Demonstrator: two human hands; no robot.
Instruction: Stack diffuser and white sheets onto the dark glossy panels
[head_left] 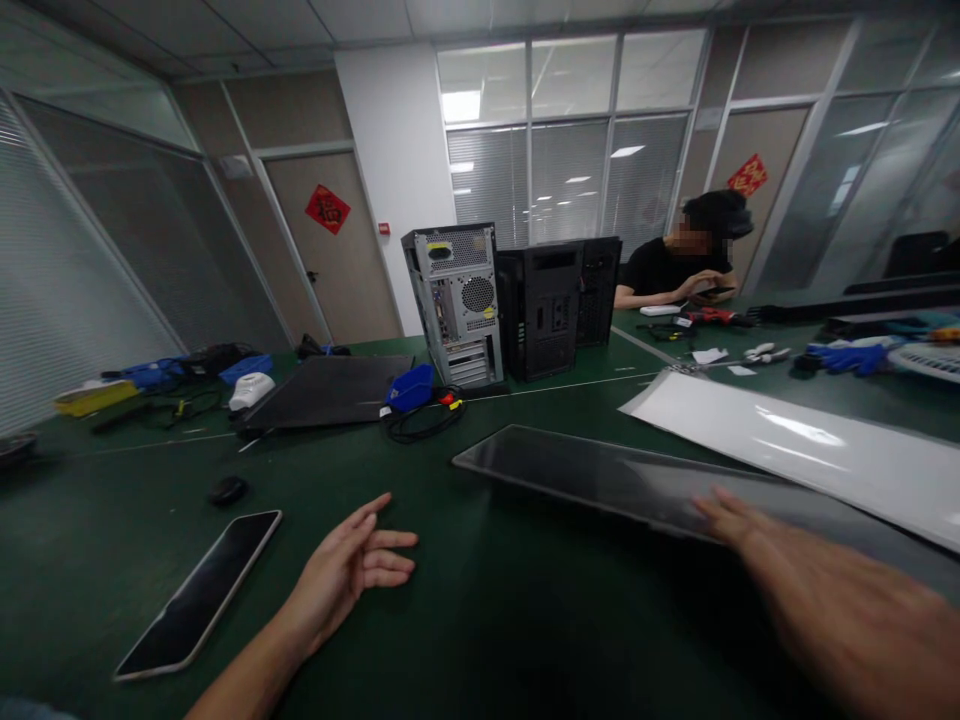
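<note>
My left hand (352, 568) hovers over the green table (465, 620) with fingers stretched out and apart, holding nothing. A phone (201, 592) lies face up just left of it. My right hand (825, 590) reaches forward with its fingertips on the near edge of a long dark glass side panel (600, 475) that lies flat on the table. The fingers look extended and wrap nothing. A white glossy panel (810, 450) lies behind the dark one.
Two computer towers, one grey-backed (457, 305) and one black (551, 305), stand mid-table. A dark panel (330, 392), blue tools (411, 388) and cables lie left of them. A seated person (686, 265) is at the far right, with gloves (851, 357) and tools nearby.
</note>
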